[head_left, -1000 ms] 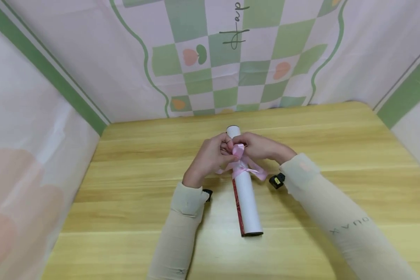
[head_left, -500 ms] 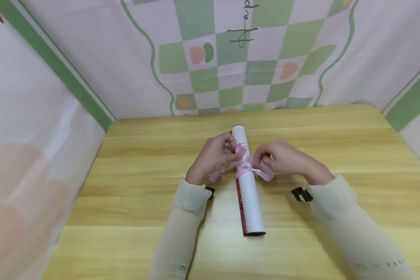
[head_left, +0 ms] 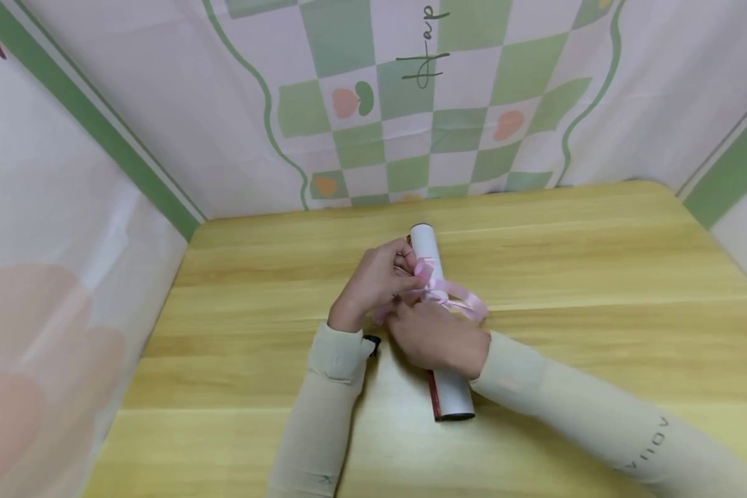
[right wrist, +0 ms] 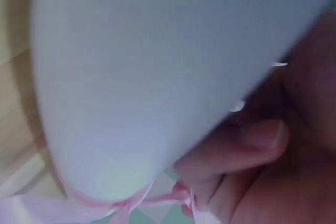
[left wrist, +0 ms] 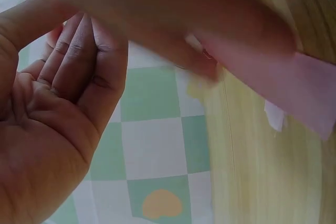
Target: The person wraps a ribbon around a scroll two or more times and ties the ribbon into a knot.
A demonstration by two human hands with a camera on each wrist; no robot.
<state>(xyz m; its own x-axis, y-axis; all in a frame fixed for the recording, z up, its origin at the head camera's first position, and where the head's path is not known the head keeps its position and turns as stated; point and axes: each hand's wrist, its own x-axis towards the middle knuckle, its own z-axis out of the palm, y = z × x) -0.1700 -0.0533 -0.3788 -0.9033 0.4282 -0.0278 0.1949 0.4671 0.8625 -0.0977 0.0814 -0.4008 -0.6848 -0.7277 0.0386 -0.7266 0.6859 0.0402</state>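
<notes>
Tying seems to be in progress: the pink ribbon (head_left: 425,268) is pinched by the left hand (head_left: 373,280), the white roll (head_left: 453,395) is crossed by the right hand (head_left: 436,335), whose hold cannot be told, and careful wrapping seems required next.

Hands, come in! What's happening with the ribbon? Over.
Left hand pinching pink ribbon. Ribbon around white roll. Right hand across roll, hiding its middle. Over.
</notes>
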